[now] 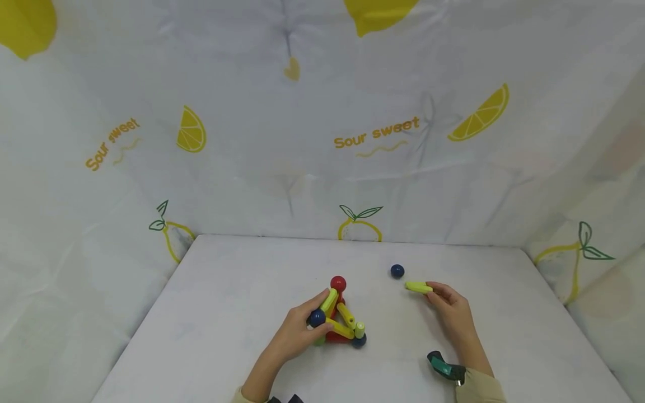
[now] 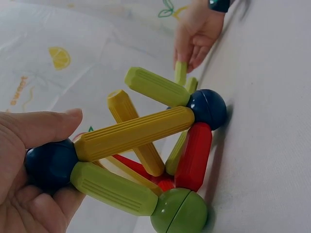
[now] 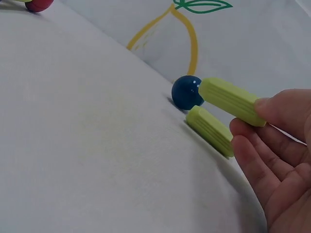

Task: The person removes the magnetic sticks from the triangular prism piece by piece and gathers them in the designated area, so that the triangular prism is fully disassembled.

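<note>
The toy frame stands mid-table, its ribbed yellow, red and lime sticks joined by glossy balls: red at the far corner, green low on the near left, dark blue at the near right. The left hand grips another dark blue ball on its left. To the right, the right hand pinches a ribbed lime stick; a matching stick lies near a loose blue ball
</note>
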### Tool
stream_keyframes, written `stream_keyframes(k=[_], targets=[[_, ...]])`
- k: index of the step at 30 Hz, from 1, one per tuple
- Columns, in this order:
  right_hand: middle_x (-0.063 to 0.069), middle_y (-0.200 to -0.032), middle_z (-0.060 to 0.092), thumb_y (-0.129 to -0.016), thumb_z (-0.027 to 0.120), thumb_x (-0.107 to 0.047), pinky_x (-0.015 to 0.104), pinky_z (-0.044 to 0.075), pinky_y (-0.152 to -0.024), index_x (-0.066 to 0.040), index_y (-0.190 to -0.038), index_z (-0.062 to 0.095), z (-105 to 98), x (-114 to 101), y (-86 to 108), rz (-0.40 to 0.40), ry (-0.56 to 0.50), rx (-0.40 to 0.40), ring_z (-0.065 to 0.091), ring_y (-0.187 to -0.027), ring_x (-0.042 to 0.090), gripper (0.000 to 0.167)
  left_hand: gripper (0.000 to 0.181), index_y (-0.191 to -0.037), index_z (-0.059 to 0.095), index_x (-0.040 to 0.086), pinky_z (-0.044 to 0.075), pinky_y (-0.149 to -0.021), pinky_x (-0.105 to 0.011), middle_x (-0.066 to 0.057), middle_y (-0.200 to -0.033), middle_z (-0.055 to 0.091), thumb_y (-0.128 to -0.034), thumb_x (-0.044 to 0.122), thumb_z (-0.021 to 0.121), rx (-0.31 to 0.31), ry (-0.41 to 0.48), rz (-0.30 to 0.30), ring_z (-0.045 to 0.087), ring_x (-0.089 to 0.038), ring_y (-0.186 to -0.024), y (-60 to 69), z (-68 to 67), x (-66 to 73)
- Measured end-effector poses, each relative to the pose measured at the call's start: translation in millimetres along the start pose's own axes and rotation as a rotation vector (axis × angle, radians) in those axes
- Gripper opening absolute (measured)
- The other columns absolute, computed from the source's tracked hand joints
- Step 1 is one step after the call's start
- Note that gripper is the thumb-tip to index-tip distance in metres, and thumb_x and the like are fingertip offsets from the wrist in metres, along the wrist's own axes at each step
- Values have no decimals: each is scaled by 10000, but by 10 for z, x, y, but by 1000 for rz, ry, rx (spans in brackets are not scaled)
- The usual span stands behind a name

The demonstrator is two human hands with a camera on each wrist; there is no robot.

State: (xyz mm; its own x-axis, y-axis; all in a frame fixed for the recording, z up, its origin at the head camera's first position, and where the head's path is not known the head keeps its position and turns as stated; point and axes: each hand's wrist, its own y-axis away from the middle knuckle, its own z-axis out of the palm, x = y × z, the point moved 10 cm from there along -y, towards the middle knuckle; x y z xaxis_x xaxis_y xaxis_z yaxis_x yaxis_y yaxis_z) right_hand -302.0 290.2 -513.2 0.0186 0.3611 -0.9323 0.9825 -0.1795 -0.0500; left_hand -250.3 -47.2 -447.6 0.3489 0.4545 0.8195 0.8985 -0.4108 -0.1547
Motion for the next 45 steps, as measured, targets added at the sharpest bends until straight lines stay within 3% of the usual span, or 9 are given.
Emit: stream_keyframes(k=[4,12,16,19,25,45], targets=[[197,-1211,583,-953,574,-225,38,454,-757,23,-1235,558,0,4,-17,5,73,19,512,-866,-162,377,657,-1457,382,168,425,-1015,-379,-45,-1460,435,-891,390,633,0,-7,1,466,-238,-1308,-10,11,4],[178,-1192,629,-959,554,-255,8,399,-716,-36,-1233,581,10,42,-31,22,254,24,477,-833,-174,352,664,-1455,387,163,429,-1012,-361,-21,-1459,435,-879,349,661,-4,1,-21,465,-223,-1310,-13,11,-18],[167,-1128,666,-956,553,-239,53,418,-695,-40,-1225,601,-13,49,-16,25,307,57,616,-899,56,338,664,-1457,381,162,423,-1018,-369,-31,-1462,431,-884,357,653,-12,4,-24,460,-228,-1314,-3,22,-15],[171,-1100,675,-954,561,-230,87,421,-684,-34,-1212,613,-30,32,1,24,336,79,630,-968,246,328,667,-1460,375,170,414,-1028,-371,-28,-1467,424,-887,381,642,-17,2,-21,452,-223,-1321,0,28,-11],[176,-1086,671,-941,585,-223,120,421,-677,-29,-1186,620,-47,33,6,31,338,102,618,-972,266,315,670,-1459,376,165,407,-1034,-372,-29,-1470,421,-886,386,642,-13,-2,-5,444,-219,-1326,-2,24,1],[170,-1149,655,-930,589,-218,35,383,-667,-24,-1207,594,-46,46,5,46,319,141,625,-1002,265,337,659,-1457,384,166,440,-1001,-371,-43,-1457,443,-883,335,660,2,-11,-21,477,-237,-1301,13,-9,-3]])
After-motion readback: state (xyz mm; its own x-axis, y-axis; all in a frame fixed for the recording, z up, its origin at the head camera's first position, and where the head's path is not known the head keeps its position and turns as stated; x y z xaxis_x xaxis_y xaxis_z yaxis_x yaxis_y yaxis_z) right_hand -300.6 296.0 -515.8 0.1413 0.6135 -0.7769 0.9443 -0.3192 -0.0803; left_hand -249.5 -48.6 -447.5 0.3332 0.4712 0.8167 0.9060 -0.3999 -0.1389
